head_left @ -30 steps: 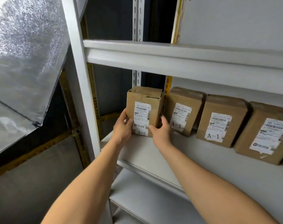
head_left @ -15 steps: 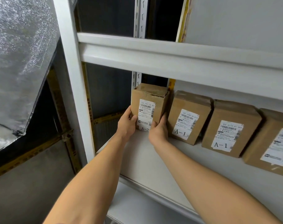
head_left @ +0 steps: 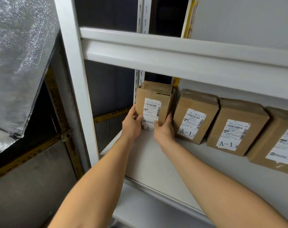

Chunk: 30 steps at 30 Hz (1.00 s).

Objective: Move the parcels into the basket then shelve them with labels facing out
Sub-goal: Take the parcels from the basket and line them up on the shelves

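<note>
White metal shelving (head_left: 172, 51) beside silvery foil sheeting (head_left: 16, 63) and a dark wall (head_left: 107, 89).

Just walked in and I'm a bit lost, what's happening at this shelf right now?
A person is shelving parcels. Both hands hold the cardboard box labelled A-2 at the far left of the white shelf: the left hand on its left side, the right hand on its right. Its label faces out. To its right stand two A-1 boxes and a fourth box, labels also facing out.

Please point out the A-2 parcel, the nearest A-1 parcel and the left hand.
A-2 parcel (head_left: 152, 107): head view, on its label.
Nearest A-1 parcel (head_left: 193, 122): head view, on its label.
Left hand (head_left: 131, 125): head view, back of hand.
</note>
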Tool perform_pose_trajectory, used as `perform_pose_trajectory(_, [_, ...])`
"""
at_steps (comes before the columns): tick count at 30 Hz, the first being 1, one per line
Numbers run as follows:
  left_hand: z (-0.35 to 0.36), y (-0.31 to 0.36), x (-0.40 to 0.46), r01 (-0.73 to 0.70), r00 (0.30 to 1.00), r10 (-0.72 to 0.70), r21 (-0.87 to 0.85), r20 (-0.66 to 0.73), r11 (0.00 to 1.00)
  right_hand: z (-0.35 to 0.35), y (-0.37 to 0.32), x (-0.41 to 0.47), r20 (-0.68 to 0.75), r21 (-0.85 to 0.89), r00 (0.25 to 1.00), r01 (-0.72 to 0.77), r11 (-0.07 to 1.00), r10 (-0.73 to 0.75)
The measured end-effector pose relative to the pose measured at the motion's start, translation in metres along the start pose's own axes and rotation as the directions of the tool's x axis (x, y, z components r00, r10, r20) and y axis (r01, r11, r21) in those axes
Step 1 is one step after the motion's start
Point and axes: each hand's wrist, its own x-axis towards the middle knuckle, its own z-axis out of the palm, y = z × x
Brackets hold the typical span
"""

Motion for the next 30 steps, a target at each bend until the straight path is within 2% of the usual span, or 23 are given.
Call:
perform_pose_trajectory(3, [0.0, 0.005, -0.015, 0.039, 0.997, -0.037, 0.024, -0.071, 0.999, -0.01, 0.003, -0.01, 0.053, -0.017, 0.998, 0.015, 1.0, -0.014])
perform_pose_trajectory(7, [-0.002, 0.006, -0.035, 0.117, 0.988, -0.097, 0.163, -0.123, 0.98, -0.029, 0.011, -0.028, 0.116, 0.006, 0.993, 0.026, 1.0, -0.026])
perform_pose_trajectory(13, [0.012, 0.016, -0.087, 0.042, 0.996, -0.019, 0.28, -0.084, 0.959, -0.104, 0.028, -0.063, 0.17, -0.053, 0.972, 0.173, 0.983, -0.162])
perform_pose_trajectory(17, [0.047, 0.04, -0.137, -0.059, 0.998, 0.049, 0.339, 0.037, 0.939, -0.178, 0.047, -0.091, 0.144, -0.087, 0.975, 0.182, 0.98, -0.168])
perform_pose_trajectory(21, [0.104, 0.067, -0.2, -0.195, 0.974, 0.137, 0.365, 0.18, 0.91, -0.269, 0.075, -0.129, 0.058, -0.119, 0.987, 0.153, 0.981, -0.147])
perform_pose_trajectory(30, [0.242, 0.117, -0.354, -0.38, 0.851, 0.228, 0.254, 0.474, 0.89, -0.475, 0.149, -0.229, -0.199, -0.212, 0.977, 0.038, 0.976, -0.081])
